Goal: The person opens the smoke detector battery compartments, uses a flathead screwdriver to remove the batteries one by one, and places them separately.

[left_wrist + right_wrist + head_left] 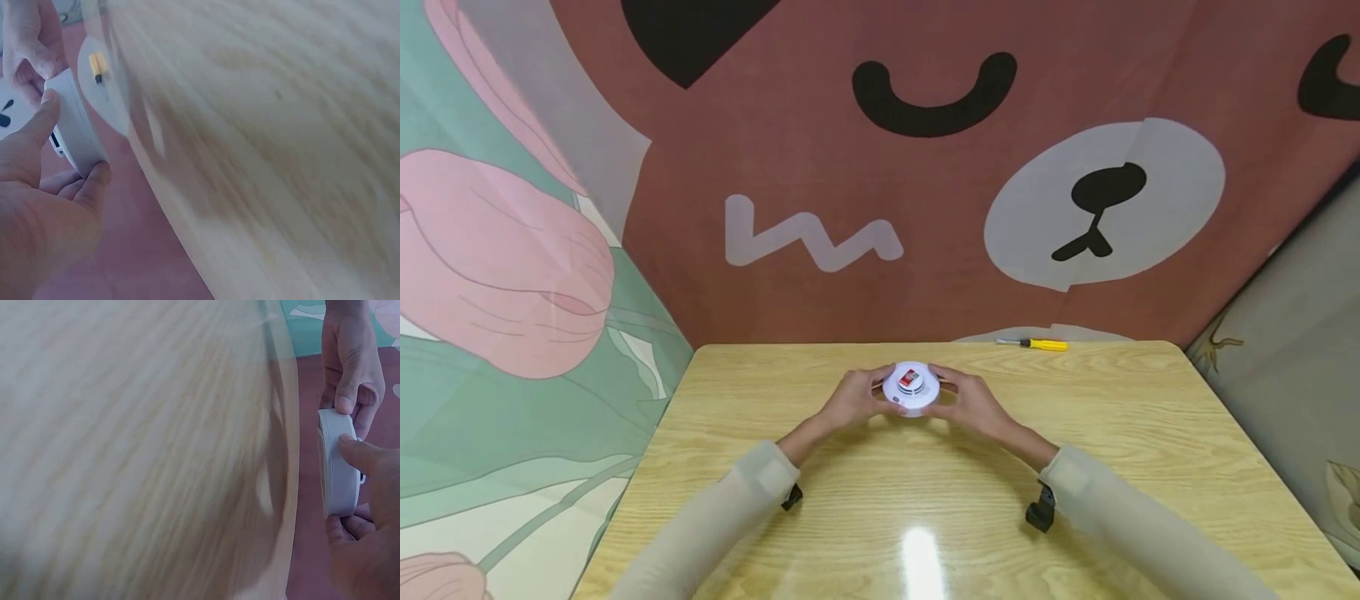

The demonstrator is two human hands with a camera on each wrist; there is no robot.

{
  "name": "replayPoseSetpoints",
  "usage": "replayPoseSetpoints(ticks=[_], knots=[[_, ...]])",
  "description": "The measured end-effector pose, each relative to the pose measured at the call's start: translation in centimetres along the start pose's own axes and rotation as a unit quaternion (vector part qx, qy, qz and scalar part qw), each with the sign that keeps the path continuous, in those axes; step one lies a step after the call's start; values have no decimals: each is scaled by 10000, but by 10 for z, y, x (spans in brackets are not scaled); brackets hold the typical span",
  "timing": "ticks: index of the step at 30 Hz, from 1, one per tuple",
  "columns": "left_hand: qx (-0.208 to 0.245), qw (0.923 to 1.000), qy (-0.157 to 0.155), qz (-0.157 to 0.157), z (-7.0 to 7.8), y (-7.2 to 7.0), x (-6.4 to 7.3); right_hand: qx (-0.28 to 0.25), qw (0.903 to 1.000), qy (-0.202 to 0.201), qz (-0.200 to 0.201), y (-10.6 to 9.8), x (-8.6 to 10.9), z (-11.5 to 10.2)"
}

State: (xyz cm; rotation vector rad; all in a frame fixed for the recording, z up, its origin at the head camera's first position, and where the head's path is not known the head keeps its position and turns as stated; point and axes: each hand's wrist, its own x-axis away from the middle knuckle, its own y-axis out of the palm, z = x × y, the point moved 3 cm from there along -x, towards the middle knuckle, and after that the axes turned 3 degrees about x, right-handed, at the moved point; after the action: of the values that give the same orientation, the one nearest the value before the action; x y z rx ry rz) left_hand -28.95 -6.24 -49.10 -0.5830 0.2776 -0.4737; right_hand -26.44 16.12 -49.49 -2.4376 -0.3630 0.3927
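A round white smoke detector, with a red-and-white label on its raised centre, is held between both hands over the table's far half. My left hand grips its left edge, the thumb on the near side and the fingers round the far side. Opposite it, my right hand grips the right edge in the same way. Both wrist views show the smoke detector edge-on, its thin side seam visible. In the right wrist view the thumb presses on the rim of the smoke detector and fingertips curl under its lower end.
A screwdriver with a yellow handle lies at the back edge of the wooden table, right of the hands. Behind the table hangs a printed cloth with a bear face; other printed cloths flank both sides.
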Motion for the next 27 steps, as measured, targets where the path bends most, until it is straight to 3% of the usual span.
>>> replayPoseSetpoints(ticks=[7, 16, 21, 27], knots=[[59, 9998, -19, -173, 7, 14, -1, 130, 9999, -97, -19, -8, 19, 6], [-186, 9987, 11, -467, 11, 28, 2, 425, 9990, -115, -61, -12, 39, 11], [170, 9981, 35, -597, 13, 36, 3, 573, 9980, -269, -29, -13, 48, 14], [490, 9964, -11, -699, 13, 44, 4, 1133, 9920, -543, 78, -16, 55, 16]])
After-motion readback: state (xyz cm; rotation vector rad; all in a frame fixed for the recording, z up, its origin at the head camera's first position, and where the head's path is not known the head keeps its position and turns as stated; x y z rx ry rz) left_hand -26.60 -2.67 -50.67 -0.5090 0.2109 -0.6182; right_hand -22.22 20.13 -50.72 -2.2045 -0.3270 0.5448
